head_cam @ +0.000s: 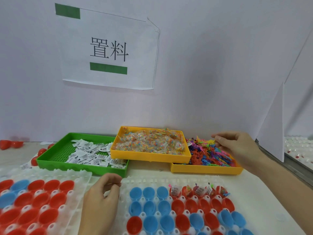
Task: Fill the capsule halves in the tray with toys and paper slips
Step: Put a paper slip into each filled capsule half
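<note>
Right hand picks toys from the bin; left hand waits at the tray.

The right hand (237, 146) reaches into the far yellow bin (205, 169), fingers curled and pinching at the heap of toys (210, 155), thin, spiky plastic figures in many colours; whether one is already lifted I cannot tell. The left hand (103, 195) rests on the tray (172, 180) edge, fingers loosely curled, apparently holding nothing. The tray is white, knobbly moulded plastic holding smooth red and blue capsule halves (152, 207); only the red ones in the back row look filled. The next move likely calls for a single toy separated from the tangle and dropped into an empty half. Folded paper slips (88, 153) lie in the green perforated bin (81, 165); candy packets (149, 141) fill another yellow bin (150, 156).
</note>
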`<state>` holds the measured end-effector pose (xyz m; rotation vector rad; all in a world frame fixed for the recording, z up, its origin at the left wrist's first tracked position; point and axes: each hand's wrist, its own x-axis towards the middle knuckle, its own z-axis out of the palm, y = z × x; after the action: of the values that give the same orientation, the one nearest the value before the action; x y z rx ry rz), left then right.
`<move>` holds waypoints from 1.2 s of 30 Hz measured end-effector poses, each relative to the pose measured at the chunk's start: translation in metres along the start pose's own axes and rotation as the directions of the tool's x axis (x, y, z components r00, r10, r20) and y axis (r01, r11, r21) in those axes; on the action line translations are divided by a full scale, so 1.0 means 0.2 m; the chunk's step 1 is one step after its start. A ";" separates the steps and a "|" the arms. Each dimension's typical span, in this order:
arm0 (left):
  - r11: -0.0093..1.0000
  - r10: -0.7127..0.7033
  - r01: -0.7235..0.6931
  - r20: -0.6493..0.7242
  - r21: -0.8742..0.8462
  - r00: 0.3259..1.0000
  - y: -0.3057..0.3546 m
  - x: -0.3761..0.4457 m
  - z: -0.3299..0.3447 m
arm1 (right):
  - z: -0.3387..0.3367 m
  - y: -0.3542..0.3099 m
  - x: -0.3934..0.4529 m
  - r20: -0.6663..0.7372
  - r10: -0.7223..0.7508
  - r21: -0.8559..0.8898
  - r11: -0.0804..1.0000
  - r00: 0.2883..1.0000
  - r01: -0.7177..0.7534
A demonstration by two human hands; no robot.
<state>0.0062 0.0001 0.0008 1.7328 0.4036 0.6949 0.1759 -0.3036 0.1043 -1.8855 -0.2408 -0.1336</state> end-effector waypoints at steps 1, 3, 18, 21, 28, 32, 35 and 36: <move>1.000 0.004 -0.004 0.001 0.011 1.000 0.00 0.00 0.00 | 0.01 -0.02 -0.04 0.044 -0.004 0.045 0.999 0.999 0.002; 0.999 0.020 -0.020 0.002 0.045 1.000 0.01 -0.01 0.00 | 0.05 -0.08 -0.13 0.124 -0.024 0.092 0.996 0.992 0.013; 0.998 0.011 -0.011 -0.004 0.059 1.000 0.01 -0.02 0.01 | 0.49 -0.23 -0.37 0.654 -0.144 -0.433 0.734 0.743 0.523; 0.998 0.015 -0.015 -0.002 0.055 1.000 0.01 -0.02 0.01 | 0.51 -0.23 -0.35 0.694 -0.073 -0.475 0.702 0.717 0.531; 0.999 0.008 -0.008 -0.008 0.054 1.000 0.00 -0.02 0.02 | 0.55 -0.24 -0.31 0.734 -0.004 -0.520 0.641 0.679 0.565; 0.998 0.017 -0.016 -0.004 0.068 1.000 0.00 -0.02 0.02 | 0.58 -0.22 -0.29 0.735 -0.009 -0.507 0.656 0.678 0.559; 0.997 0.020 -0.020 -0.001 0.073 1.000 0.00 -0.02 0.02 | 0.60 -0.19 -0.28 0.742 -0.014 -0.499 0.656 0.670 0.566; 0.997 0.021 -0.021 0.002 0.077 1.000 0.00 -0.02 0.02 | 0.60 -0.18 -0.28 0.740 -0.017 -0.491 0.669 0.672 0.558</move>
<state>0.0050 -0.0049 0.0003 1.8120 0.4162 0.7018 0.1094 -0.1841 0.0872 -2.5766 -1.2017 0.3188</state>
